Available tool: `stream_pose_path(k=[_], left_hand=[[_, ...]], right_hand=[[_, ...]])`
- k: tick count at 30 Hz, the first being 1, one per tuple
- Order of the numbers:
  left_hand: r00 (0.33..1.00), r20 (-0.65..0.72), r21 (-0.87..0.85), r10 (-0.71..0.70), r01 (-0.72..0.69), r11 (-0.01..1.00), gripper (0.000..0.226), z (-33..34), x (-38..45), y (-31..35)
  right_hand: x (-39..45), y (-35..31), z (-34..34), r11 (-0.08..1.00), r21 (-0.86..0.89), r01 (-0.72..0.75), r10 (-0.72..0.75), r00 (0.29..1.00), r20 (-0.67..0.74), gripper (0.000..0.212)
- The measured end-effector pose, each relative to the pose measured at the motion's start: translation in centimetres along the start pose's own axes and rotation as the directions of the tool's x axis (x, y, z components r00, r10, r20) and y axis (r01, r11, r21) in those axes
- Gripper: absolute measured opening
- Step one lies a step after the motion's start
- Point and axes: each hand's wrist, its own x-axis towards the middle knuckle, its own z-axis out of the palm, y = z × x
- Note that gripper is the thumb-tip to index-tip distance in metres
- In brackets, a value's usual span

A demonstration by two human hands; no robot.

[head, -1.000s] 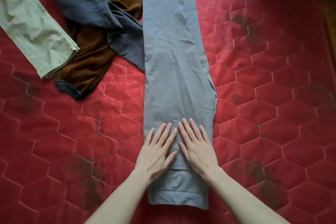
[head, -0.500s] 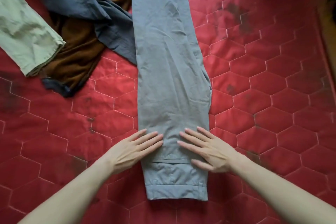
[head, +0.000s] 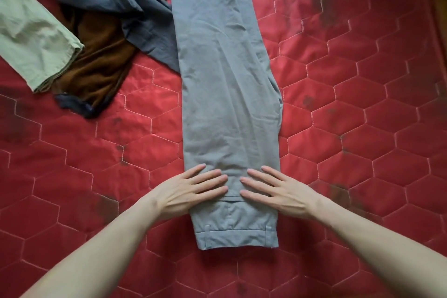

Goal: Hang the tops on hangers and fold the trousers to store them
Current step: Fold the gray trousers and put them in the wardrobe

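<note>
I note both palms have slid outward since a moment ago: left hand (head: 193,191) and right hand (head: 278,192), fingers straight, press the grey trousers (head: 227,94) flat lengthwise on the red quilt (head: 362,128), smoothed for folding.

Bare forearms; left hand (head: 191,192); right hand (head: 278,192)

No text, label, brand or number can be read here.

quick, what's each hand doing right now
Left hand: open, flat on the grey trousers.
Right hand: open, flat on the same trousers.
</note>
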Motion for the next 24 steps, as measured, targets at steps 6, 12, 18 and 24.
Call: stream_pose_path(k=[6,12,18,24], left_hand=[[0.998,0.055,-0.209,-0.006,0.017,0.978,0.074,-0.7,-0.2,-0.3],[0.984,-0.113,-0.477,-0.138,0.068,0.877,0.065,-3.0,-1.9,1.3],[0.700,0.056,-0.906,-0.712,0.336,0.259,0.044,-5.8,-1.7,5.7],[0.452,0.256,-0.933,-0.855,0.345,-0.098,0.063,-5.9,1.1,3.4]], right_hand=[[-0.4,-0.8,-2.0,0.993,0.068,-0.099,0.104,0.991,-0.079,0.048],[0.1,-3.1,-4.2,0.792,0.533,-0.296,0.430,0.891,-0.144,0.035],[0.3,-4.0,-5.0,0.252,0.896,-0.366,0.765,0.642,0.047,0.043],[2.4,-2.6,-4.2,0.071,0.907,-0.414,0.855,0.494,0.158,0.031]])
